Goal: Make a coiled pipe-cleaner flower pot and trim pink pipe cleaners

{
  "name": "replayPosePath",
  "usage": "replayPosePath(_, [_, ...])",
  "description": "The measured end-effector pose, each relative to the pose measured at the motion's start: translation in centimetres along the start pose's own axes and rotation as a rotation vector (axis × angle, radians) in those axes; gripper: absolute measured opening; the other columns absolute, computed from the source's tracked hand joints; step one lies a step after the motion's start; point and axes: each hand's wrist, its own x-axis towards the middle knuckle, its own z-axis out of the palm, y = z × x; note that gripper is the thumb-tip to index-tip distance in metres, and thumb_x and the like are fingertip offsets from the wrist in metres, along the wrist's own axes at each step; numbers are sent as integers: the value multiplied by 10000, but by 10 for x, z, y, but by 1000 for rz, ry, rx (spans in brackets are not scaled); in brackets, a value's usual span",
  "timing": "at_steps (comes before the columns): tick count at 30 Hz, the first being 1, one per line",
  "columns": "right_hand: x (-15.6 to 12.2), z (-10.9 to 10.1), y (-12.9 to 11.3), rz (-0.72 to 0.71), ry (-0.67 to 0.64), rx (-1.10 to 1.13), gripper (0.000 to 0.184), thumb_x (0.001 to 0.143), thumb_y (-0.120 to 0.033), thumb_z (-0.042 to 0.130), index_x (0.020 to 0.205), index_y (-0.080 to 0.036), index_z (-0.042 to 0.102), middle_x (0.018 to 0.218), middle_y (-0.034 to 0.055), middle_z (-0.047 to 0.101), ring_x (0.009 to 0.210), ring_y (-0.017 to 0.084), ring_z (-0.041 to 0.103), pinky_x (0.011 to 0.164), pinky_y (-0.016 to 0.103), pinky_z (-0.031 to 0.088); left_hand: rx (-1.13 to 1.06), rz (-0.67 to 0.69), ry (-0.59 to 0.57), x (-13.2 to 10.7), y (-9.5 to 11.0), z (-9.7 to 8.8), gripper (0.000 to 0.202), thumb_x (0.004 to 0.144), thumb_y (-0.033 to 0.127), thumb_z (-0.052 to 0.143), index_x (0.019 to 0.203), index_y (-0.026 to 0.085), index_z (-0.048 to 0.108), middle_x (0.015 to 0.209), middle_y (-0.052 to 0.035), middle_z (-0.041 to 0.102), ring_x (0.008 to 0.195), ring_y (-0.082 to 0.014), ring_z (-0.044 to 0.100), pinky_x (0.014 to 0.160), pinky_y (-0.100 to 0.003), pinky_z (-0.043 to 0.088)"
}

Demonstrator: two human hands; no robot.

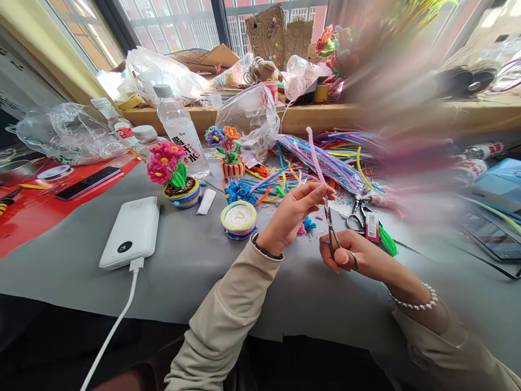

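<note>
My left hand (293,213) pinches a pale pink pipe cleaner (314,152), which stands up above the fingers. Below them, my right hand (350,251) has its thumb and fingers in the handles of small scissors (331,232). The scissor blades point upward and meet the lower part of the pipe cleaner; whether they cut into it I cannot tell. Left of my hands sits a small round pot (239,220) wrapped in coloured pipe cleaners, with white filling. Blue pipe-cleaner pieces (241,192) lie behind it.
Finished flower pots, one pink-flowered (179,179) and one striped (233,163), stand behind left. A white power bank (130,233) with a cable lies left. Bundled pipe cleaners (321,160) and black-handled scissors (356,214) lie behind my hands. A water bottle (181,127) stands near the sill; the right side is blurred.
</note>
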Motion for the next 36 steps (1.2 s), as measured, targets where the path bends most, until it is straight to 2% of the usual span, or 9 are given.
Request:
replayPosePath(5, [0, 1, -2, -52, -52, 24, 699, 636, -785, 251, 604, -127, 487, 555, -6, 426, 472, 54, 333, 446, 221, 255, -14, 6, -11, 0, 0, 0, 148, 705, 339, 608, 695, 191, 624, 754, 26, 569, 709, -70, 450, 646, -189, 324])
replayPosePath(11, [1, 2, 1, -62, -44, 67, 670, 648, -769, 292, 523, -131, 454, 462, -35, 338, 423, 43, 294, 422, 219, 231, 2, 10, -24, -1, 1, 1, 152, 720, 339, 594, 703, 190, 620, 754, 19, 564, 719, -73, 450, 643, -181, 331])
replayPosePath(14, [1, 3, 2, -31, -19, 83, 663, 633, -774, 316, 493, -135, 426, 442, -44, 304, 405, 35, 258, 406, 216, 207, 2, 20, -23, -1, 0, 0, 154, 724, 342, 590, 709, 191, 618, 756, 21, 565, 715, -69, 451, 640, -179, 333])
replayPosePath(18, [2, 3, 4, -5, 38, 53, 656, 632, -772, 333, 455, -144, 392, 437, -28, 332, 406, 37, 267, 410, 219, 213, -37, 34, 7, 0, -1, 0, 138, 721, 335, 598, 724, 200, 622, 751, 33, 571, 699, -55, 451, 628, -170, 330])
replayPosePath(24, [2, 2, 9, 61, 122, 2, 638, 693, -715, 345, 386, -155, 323, 395, -23, 304, 399, 39, 256, 425, 226, 217, -99, 54, 20, 0, -1, 0, 141, 723, 338, 597, 721, 199, 617, 762, 37, 575, 693, -47, 455, 626, -170, 332])
replayPosePath(27, [0, 0, 6, 47, 82, 16, 662, 670, -754, 303, 415, -147, 368, 415, -25, 306, 405, 41, 253, 417, 224, 207, -113, 66, 9, 0, 1, 0, 131, 731, 327, 589, 713, 199, 613, 756, 37, 565, 698, -50, 458, 633, -174, 337])
replayPosePath(31, [-2, -1, 1, -28, -22, 9, 715, 643, -786, 250, 584, -121, 505, 549, -1, 418, 470, 55, 316, 448, 223, 250, -118, 53, -13, 0, 3, -1, 146, 724, 339, 592, 698, 196, 608, 740, 34, 552, 687, -52, 453, 627, -177, 335])
replayPosePath(33, [-2, -1, 0, -44, -53, -9, 715, 645, -784, 237, 646, -124, 513, 612, 16, 463, 523, 72, 359, 483, 228, 280, -102, 41, -19, -1, 4, -1, 163, 717, 353, 595, 690, 193, 604, 747, 30, 551, 684, -56, 449, 626, -184, 334])
replayPosePath(36, [-2, -1, -2, -57, -77, -28, 705, 643, -785, 235, 642, -130, 496, 619, 18, 468, 553, 85, 371, 507, 234, 290, -74, 30, -16, -1, 4, 0, 177, 710, 368, 596, 691, 192, 599, 756, 27, 549, 684, -62, 448, 627, -193, 331])
